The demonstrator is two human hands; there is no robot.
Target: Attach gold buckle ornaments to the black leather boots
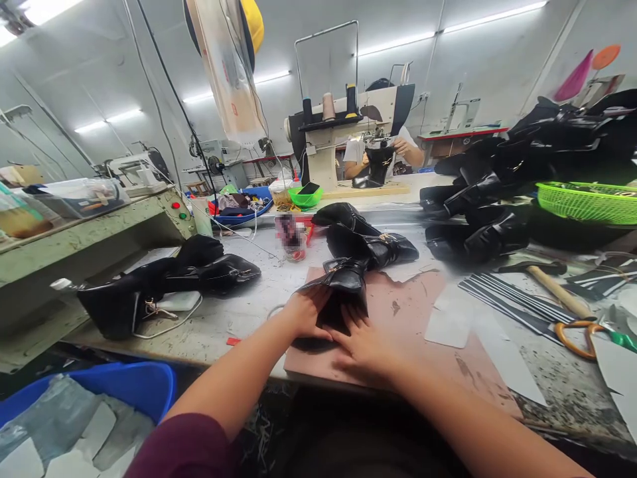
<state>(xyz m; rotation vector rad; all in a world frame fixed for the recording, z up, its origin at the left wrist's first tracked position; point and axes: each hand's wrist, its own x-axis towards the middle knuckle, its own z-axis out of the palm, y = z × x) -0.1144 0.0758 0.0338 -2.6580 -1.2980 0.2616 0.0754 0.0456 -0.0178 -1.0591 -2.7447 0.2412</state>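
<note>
A black boot (348,279) with a shiny leather foot and a soft dark shaft lies on the pink board at the table's front, its toe end pointing away from me. My left hand (309,313) grips the near left side of the shaft, thumb stretched toward the middle. From the right, my right hand (361,342) holds the shaft, fingers spread over the dark material and partly hidden in it. Just beyond lies another black boot (393,247) with a gold-coloured trim. More black boots (226,271) rest to the left.
The pink board (398,318) carries white pieces (450,318). To the right are striped strips (507,302), a hammer (557,291), orange-handled scissors (580,338) and a boot pile (527,153). A blue bin (166,385) stands lower left. Behind, a person works at a sewing machine (323,153).
</note>
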